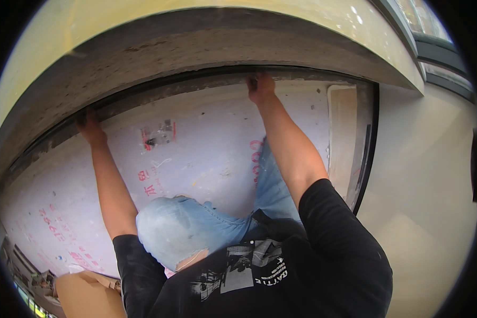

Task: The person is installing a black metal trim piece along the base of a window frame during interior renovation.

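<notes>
A long black strip [159,91] runs in a curve along the far edge of a pale board surface [206,143], under a yellowish wall ledge. My right hand [261,89] is at this strip, right of the middle, with its fingers curled against it. Farther left, my left hand [93,131] reaches to the same strip. Its fingertips are lost in the dark shade there, so their grip is hard to read. Both arms are stretched far forward and wide apart.
My bent knee in light blue jeans [169,228] rests over the board, which bears red printing. A black-edged frame side [373,148] and a smooth pale surface [424,175] lie at right. A brown cardboard box [87,294] stands at the lower left. Window frames [442,50] show at the upper right.
</notes>
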A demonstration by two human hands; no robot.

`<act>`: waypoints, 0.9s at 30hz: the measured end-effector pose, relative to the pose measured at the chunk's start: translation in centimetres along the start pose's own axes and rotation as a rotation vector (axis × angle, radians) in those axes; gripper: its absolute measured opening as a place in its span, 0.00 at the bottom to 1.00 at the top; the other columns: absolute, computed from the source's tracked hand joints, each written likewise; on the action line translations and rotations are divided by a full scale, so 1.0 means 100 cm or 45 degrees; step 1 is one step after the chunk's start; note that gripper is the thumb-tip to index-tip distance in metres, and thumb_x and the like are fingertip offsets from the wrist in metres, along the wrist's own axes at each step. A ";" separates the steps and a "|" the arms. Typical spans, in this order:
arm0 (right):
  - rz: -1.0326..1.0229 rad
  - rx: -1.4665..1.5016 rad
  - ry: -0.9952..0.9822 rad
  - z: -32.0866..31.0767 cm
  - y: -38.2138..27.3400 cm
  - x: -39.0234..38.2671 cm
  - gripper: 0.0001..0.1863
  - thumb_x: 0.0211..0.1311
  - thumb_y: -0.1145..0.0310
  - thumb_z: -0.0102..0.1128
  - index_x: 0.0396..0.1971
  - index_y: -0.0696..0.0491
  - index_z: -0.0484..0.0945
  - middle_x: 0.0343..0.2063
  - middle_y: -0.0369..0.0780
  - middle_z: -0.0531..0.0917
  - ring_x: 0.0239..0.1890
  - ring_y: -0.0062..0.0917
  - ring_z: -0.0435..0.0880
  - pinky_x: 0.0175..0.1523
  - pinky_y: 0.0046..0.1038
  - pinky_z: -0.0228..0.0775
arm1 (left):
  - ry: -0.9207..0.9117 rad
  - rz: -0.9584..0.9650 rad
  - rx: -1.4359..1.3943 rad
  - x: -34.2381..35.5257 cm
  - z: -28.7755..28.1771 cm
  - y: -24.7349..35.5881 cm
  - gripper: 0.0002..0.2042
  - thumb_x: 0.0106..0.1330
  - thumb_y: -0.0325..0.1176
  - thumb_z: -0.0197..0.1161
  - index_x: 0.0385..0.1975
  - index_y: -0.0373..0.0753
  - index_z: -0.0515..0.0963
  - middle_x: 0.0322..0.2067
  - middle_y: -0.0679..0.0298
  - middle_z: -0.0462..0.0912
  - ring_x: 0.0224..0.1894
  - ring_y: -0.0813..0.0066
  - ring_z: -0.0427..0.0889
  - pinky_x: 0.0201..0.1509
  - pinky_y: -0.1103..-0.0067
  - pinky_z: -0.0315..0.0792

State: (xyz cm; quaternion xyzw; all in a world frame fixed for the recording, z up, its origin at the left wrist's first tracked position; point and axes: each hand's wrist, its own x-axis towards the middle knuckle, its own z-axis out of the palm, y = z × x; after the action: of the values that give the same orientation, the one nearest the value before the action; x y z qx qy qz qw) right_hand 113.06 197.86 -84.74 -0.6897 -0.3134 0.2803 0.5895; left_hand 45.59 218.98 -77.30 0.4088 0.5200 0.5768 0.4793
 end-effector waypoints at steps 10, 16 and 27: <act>0.175 -1.620 -0.271 0.075 -0.079 -0.089 0.07 0.70 0.68 0.52 0.44 0.48 0.77 0.40 0.35 0.79 0.45 0.29 0.81 0.54 0.37 0.76 | 0.119 -0.203 0.191 -0.021 -0.094 0.016 0.23 0.64 0.28 0.63 0.60 0.33 0.74 0.50 0.60 0.83 0.50 0.71 0.82 0.54 0.74 0.75; 0.905 0.728 0.626 0.049 -0.144 -0.068 0.05 0.66 0.70 0.55 0.40 0.46 0.76 0.37 0.32 0.79 0.42 0.23 0.80 0.51 0.33 0.76 | 0.305 -0.310 0.038 -0.029 -0.027 0.001 0.21 0.65 0.28 0.63 0.59 0.33 0.77 0.50 0.60 0.84 0.50 0.70 0.82 0.54 0.74 0.76; 0.482 -0.709 -0.117 0.011 -0.167 -0.154 0.33 0.64 0.72 0.55 0.69 0.61 0.60 0.67 0.55 0.68 0.70 0.45 0.67 0.71 0.38 0.62 | 0.125 -0.372 0.361 -0.137 -0.037 0.077 0.32 0.70 0.32 0.60 0.72 0.33 0.57 0.68 0.53 0.66 0.65 0.61 0.73 0.70 0.69 0.66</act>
State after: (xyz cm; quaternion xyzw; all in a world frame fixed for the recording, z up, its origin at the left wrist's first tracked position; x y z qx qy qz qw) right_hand 100.58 188.58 -68.15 -0.8569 -0.2706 0.3191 0.3012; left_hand 43.82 204.85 -69.78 0.3639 0.6724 0.4416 0.4695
